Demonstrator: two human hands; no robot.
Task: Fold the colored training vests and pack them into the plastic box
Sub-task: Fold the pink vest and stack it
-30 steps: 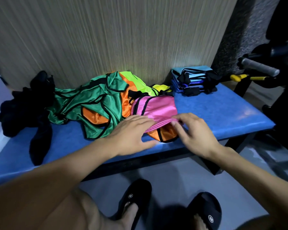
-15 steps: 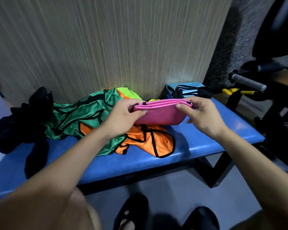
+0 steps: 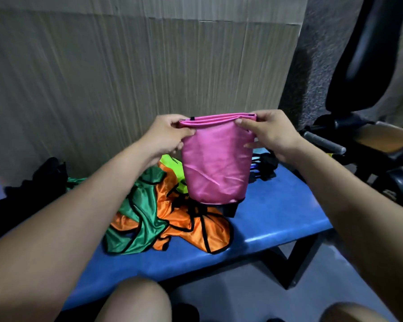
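Grip: my left hand (image 3: 166, 133) and right hand (image 3: 269, 133) each pinched a top corner of the pink vest (image 3: 215, 163) | Position: it hung folded between them, above the blue bench (image 3: 272, 219) | Advice: I judged keeping both corners level would hold the fold square.

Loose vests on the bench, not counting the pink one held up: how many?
3 visible: green, orange, neon yellow, heaped together on the blue bench. More may be hidden underneath.
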